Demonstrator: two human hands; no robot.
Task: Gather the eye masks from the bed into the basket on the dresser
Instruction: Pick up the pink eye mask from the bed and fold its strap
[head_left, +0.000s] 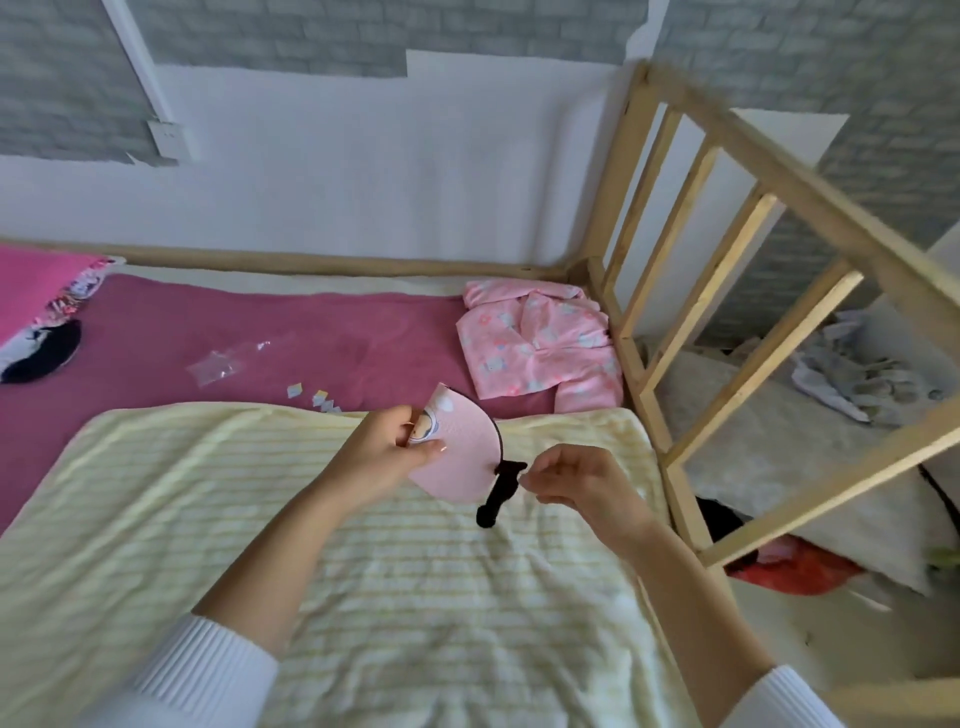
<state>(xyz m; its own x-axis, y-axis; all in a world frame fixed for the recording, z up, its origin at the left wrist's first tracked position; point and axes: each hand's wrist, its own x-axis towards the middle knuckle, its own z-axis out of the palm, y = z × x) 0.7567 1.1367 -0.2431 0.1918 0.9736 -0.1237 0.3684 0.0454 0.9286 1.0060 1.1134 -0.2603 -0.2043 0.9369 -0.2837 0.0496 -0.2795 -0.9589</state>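
A pink eye mask (460, 457) with a cartoon print and a black strap (500, 496) is held above the yellow striped blanket (363, 571). My left hand (384, 447) grips its left edge. My right hand (571, 480) pinches the black strap at the mask's right end, and the strap hangs down. A dark eye mask (49, 351) lies at the far left of the bed, on the magenta sheet (208, 322). The basket and the dresser are out of view.
Folded pink pyjamas (540, 343) lie at the bed's right end. A clear plastic wrapper (218, 364) and small paper scraps (317, 397) sit on the magenta sheet. A wooden slatted footboard (727, 291) stands at the right, with clutter on the floor behind it.
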